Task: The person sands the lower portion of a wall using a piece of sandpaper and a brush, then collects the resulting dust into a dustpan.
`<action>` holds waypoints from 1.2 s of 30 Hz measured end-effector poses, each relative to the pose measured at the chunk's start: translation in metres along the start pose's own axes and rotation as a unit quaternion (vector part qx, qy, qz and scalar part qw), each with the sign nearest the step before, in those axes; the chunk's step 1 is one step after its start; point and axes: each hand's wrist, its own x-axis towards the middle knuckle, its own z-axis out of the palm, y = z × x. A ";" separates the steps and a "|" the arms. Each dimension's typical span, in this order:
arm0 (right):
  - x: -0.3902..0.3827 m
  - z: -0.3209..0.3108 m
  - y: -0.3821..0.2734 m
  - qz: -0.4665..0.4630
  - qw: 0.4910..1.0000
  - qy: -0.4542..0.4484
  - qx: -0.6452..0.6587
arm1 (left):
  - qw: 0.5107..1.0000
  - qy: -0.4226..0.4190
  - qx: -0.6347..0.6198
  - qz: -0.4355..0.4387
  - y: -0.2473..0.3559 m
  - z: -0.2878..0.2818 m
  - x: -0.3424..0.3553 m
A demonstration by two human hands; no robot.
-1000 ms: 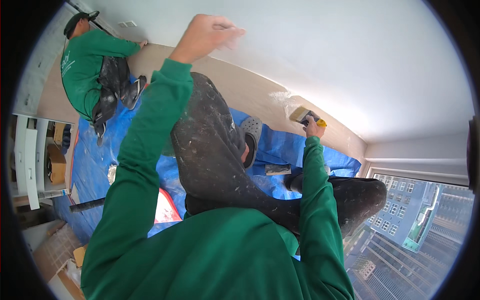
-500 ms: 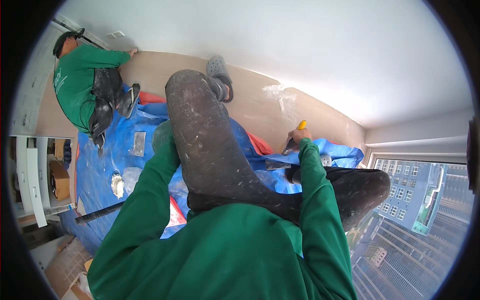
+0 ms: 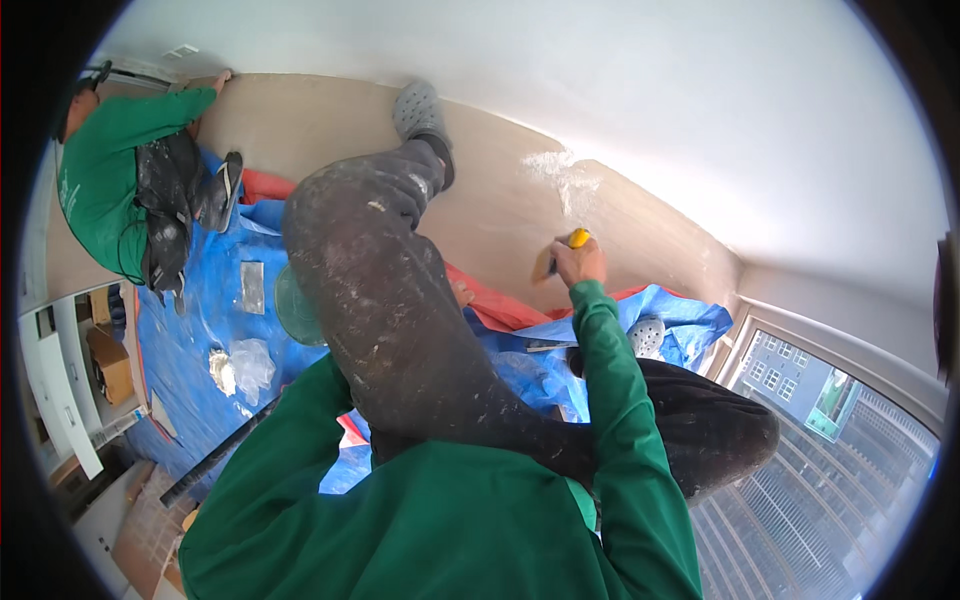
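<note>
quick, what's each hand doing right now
left hand: out of view, hidden behind the raised knee.
right hand: closed on a yellow-handled tool held at the beige wall.

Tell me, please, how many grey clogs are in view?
2: one clog on the raised foot against the beige wall, another clog on the blue tarp by the window. Others may be hidden.

Counts: 2 people in green tops, the wearer and one co-worker at the far wall. 1 own hand visible, closed round 1 yellow-handled tool. 2 grey clogs on the wearer's feet, second one by the window. 1 blue tarp, 1 orange sheet, 1 white filler patch, 1 crumpled plastic bag
</note>
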 end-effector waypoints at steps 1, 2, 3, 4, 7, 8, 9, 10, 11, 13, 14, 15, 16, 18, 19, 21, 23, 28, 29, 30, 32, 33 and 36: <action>0.006 0.021 -0.016 -0.006 1.000 0.015 0.024 | 1.000 -0.019 0.006 -0.002 0.002 0.001 0.000; 0.008 0.043 -0.029 0.003 0.999 0.024 0.048 | 1.000 -0.010 0.006 0.000 0.004 0.001 -0.001; 0.007 0.064 -0.038 -0.021 0.996 -0.023 0.079 | 1.000 0.007 0.003 0.013 0.006 0.001 -0.002; 0.003 0.085 -0.044 -0.059 0.988 -0.064 0.125 | 0.999 0.043 -0.002 0.012 0.007 0.001 -0.004; -0.009 0.137 -0.041 -0.143 0.980 -0.105 0.093 | 0.992 0.120 -0.027 0.027 0.010 0.000 -0.007; -0.008 0.141 -0.030 -0.200 0.970 -0.110 0.080 | 0.992 0.117 -0.031 0.022 0.010 0.000 -0.007; -0.005 0.139 -0.016 -0.236 0.960 -0.141 0.046 | 0.993 0.113 -0.034 0.018 0.011 -0.001 -0.008; 0.004 0.129 -0.001 -0.237 0.961 -0.135 0.054 | 0.992 0.120 -0.037 0.019 0.011 -0.001 -0.008; 0.020 0.112 0.013 -0.226 0.962 -0.144 0.049 | 0.991 0.129 -0.038 0.018 0.012 -0.001 -0.007; 0.055 0.069 0.032 -0.212 0.965 -0.102 0.113 | 0.989 0.139 -0.039 0.021 0.013 -0.002 -0.006; 0.072 0.044 0.038 -0.229 0.971 -0.052 0.050 | 0.989 0.143 -0.041 0.023 0.013 -0.003 -0.005; 0.085 0.022 0.039 -0.182 0.979 -0.061 0.073 | 0.988 0.148 -0.043 0.023 0.013 -0.003 -0.005; 0.093 0.001 0.038 -0.151 0.981 -0.076 0.096 | 0.987 0.152 -0.045 0.024 0.014 -0.003 -0.004; 0.091 -0.019 0.030 -0.163 0.984 -0.054 0.043 | 0.986 0.159 -0.050 0.024 0.014 -0.004 -0.004; 0.079 -0.013 0.024 -0.171 0.980 -0.083 0.057 | 0.986 0.156 -0.046 0.029 0.013 -0.003 -0.003; 0.044 0.024 0.011 -0.213 0.965 -0.118 0.093 | 0.988 0.149 -0.035 0.032 0.012 -0.003 -0.002; 0.006 0.086 0.000 -0.243 0.959 -0.140 0.050 | 0.989 0.142 -0.021 0.037 0.010 -0.003 -0.002; 0.024 0.156 -0.009 -0.270 0.951 -0.147 0.003 | 0.989 0.135 -0.028 0.061 0.005 -0.002 -0.003; 0.038 0.142 -0.006 -0.228 0.961 -0.149 -0.052 | 0.988 0.144 -0.030 0.057 0.007 -0.001 -0.005; 0.060 0.110 0.003 -0.253 0.957 -0.141 0.027 | 0.986 0.154 -0.033 0.049 0.008 -0.001 -0.006; 0.098 0.049 0.011 -0.224 0.971 -0.052 0.063 | 0.983 0.176 -0.036 0.042 0.011 0.000 -0.006; 0.110 0.020 0.015 -0.212 0.972 -0.073 0.066 | 0.982 0.178 -0.040 0.042 0.012 -0.001 -0.005; 0.091 -0.007 0.030 -0.210 0.959 -0.158 0.107 | 0.980 0.191 -0.034 0.048 0.012 -0.003 0.002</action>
